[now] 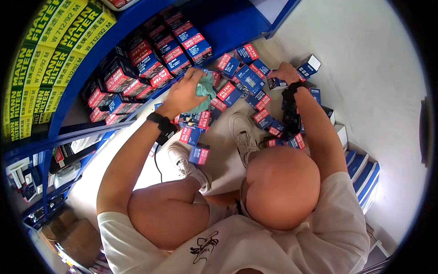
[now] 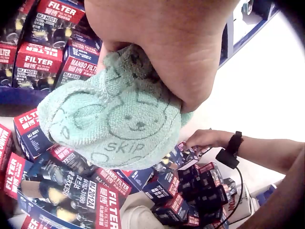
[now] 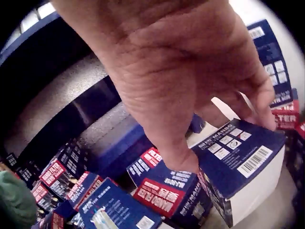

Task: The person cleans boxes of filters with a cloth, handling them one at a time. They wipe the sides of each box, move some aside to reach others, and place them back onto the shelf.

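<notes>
My left hand [image 1: 183, 93] grips a bunched light-green cloth [image 2: 119, 124] printed with a cartoon face and the word SKIP. The cloth hangs over several loose filter boxes on the floor, right by the shelf edge. On the other side, my right hand [image 1: 286, 73] holds a dark blue filter box [image 3: 243, 157] with a barcode and a white side. Its thumb lies along the left side of the box, the fingers around the far right side. Beside it lies another red-and-blue filter box [image 3: 167, 191]. The fingertips of the left hand are hidden behind the cloth.
Blue shelving [image 1: 237, 27] at the left holds stacked filter boxes [image 1: 150, 59] and yellow-green MANN FILTER boxes [image 1: 45, 55]. More filter boxes lie scattered on the floor between the white shoes [image 1: 242, 132] and the shelf. A white wall [image 1: 374, 68] rises at the right.
</notes>
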Motion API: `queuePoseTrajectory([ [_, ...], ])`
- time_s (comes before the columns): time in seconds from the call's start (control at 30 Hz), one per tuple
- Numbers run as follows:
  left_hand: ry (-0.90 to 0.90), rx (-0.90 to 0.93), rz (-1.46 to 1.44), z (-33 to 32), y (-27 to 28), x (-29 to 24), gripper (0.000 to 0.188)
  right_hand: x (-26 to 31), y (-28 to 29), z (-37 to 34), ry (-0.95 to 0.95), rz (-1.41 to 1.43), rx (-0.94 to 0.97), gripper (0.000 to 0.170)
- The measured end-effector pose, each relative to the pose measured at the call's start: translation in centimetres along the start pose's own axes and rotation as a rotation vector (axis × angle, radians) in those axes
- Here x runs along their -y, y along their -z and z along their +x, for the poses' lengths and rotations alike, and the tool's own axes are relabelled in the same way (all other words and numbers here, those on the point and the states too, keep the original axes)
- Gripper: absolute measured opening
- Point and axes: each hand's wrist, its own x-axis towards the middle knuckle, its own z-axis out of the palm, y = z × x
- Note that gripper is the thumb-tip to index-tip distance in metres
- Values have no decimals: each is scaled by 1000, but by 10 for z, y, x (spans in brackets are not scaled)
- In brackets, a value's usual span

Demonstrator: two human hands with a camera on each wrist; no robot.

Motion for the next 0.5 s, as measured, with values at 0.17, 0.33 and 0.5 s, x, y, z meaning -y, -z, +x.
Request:
queuePoseTrajectory([
  [0.17, -66, -44, -5, 0, 2, -4, 63, 16, 54, -24, 45, -40, 1, 76],
  [0.33, -112, -69, -6, -5, 6, -3, 62, 24, 73, -21, 277, 50, -127, 72],
  [0.5, -96, -77, 15, -13, 12, 2, 63, 82, 117, -67, 272, 325, 361, 64],
])
